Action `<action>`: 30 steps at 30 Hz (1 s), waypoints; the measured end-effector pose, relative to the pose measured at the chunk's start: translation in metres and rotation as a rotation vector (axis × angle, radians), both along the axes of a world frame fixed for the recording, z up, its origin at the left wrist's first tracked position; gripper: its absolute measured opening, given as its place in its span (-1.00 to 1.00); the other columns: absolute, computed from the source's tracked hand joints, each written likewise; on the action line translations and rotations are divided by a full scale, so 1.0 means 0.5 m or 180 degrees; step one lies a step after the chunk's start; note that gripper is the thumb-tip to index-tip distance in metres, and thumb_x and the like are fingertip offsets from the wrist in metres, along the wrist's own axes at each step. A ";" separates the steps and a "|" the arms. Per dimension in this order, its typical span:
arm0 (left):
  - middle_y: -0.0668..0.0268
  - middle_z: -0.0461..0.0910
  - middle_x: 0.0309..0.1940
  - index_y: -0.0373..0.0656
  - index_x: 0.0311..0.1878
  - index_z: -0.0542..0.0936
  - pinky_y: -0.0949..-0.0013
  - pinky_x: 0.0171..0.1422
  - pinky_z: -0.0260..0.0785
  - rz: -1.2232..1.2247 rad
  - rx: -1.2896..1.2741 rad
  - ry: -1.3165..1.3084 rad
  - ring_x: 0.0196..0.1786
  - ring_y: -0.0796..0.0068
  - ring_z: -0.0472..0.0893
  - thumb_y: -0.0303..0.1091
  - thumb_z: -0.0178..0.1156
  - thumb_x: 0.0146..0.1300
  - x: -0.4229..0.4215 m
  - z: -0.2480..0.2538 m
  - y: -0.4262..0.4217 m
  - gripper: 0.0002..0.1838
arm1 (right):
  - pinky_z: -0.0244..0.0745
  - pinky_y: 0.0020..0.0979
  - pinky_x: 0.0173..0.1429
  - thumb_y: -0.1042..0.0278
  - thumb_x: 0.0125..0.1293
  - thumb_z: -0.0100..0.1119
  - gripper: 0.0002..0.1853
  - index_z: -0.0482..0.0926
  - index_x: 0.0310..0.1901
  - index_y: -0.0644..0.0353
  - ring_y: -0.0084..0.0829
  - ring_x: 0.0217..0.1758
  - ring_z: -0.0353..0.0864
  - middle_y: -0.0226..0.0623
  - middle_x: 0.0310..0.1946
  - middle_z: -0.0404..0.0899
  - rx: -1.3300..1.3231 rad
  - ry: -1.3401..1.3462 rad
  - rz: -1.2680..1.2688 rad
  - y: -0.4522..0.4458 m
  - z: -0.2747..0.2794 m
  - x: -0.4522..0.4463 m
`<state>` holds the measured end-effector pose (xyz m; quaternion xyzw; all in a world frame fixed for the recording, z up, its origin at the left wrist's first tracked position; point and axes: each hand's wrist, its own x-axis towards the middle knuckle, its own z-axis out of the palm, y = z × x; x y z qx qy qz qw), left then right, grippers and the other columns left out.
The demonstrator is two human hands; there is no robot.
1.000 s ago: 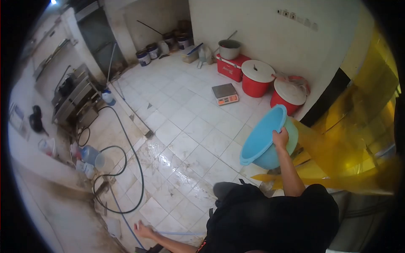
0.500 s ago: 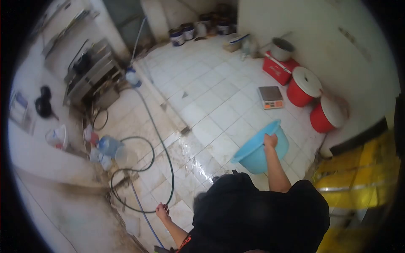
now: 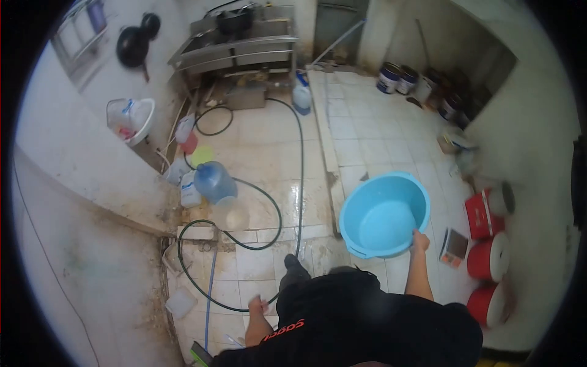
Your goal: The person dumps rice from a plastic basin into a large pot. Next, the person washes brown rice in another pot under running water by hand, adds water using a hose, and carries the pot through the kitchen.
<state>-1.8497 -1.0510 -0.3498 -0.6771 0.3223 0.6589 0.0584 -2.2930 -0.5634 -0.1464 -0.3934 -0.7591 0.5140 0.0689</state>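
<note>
My right hand is closed round the near right rim of a light blue plastic basin. The basin is tilted, its bare inside facing up towards me, and it hangs over the tiles. Low at my left side, my left hand hangs with loosely bent fingers and nothing visible in them. Close by it, a dark green hose loops over the floor; whether hand and hose touch is not clear. My boot shows in front of me.
A low ledge divides the floor. To the left are a large blue water bottle, a blue-liquid jug and a steel sink. On the right stand a scale, a red cooler box and red lidded buckets.
My view has swung left towards the sink. The basin, still in my right hand, has turned so that its inside now shows. My left hand stays low at my side.
</note>
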 end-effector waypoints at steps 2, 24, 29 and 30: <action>0.23 0.51 -0.56 -0.22 -0.29 0.51 0.31 -0.61 0.33 -0.0334 -0.0345 0.0054 -0.62 0.37 0.49 -0.11 0.18 0.30 -0.209 0.027 -0.146 -0.68 | 0.48 -0.17 -0.27 0.30 0.05 0.28 -0.64 0.57 -0.35 0.56 -0.21 -0.39 0.60 0.02 -0.41 0.63 0.0353 -0.0036 0.0102 -0.071 0.058 -0.085; 0.14 0.57 -0.33 -0.23 -0.05 0.50 0.24 -0.43 0.38 0.0897 -0.0268 -0.0010 -0.40 0.29 0.57 -0.16 0.17 0.28 -1.076 0.142 -0.876 -0.66 | 0.58 -0.32 -0.39 0.33 0.15 0.21 -0.81 0.53 -0.30 0.29 -0.39 -0.46 0.56 -0.25 -0.43 0.54 -0.1717 0.1298 0.0466 -1.208 0.151 -1.461; 0.24 0.53 -0.49 -0.17 -0.26 0.51 0.28 -0.48 0.35 0.0636 -0.0043 -0.0192 -0.51 0.35 0.52 -0.08 0.06 0.34 -1.268 0.083 -0.993 -0.69 | 0.48 -0.45 -0.47 0.35 0.10 0.19 -0.75 0.52 -0.21 0.30 -0.46 -0.44 0.56 -0.32 -0.36 0.54 -0.2065 0.1466 0.0858 -1.449 0.290 -1.688; 0.26 0.52 -0.52 -0.15 -0.30 0.51 0.29 -0.49 0.35 0.0232 -0.0185 -0.0167 -0.54 0.36 0.51 -0.06 0.04 0.35 -1.333 0.068 -1.046 -0.67 | 0.49 -0.44 -0.46 0.35 0.11 0.19 -0.74 0.52 -0.20 0.31 -0.46 -0.44 0.56 -0.31 -0.36 0.54 -0.2058 0.1459 0.0830 -1.492 0.277 -1.732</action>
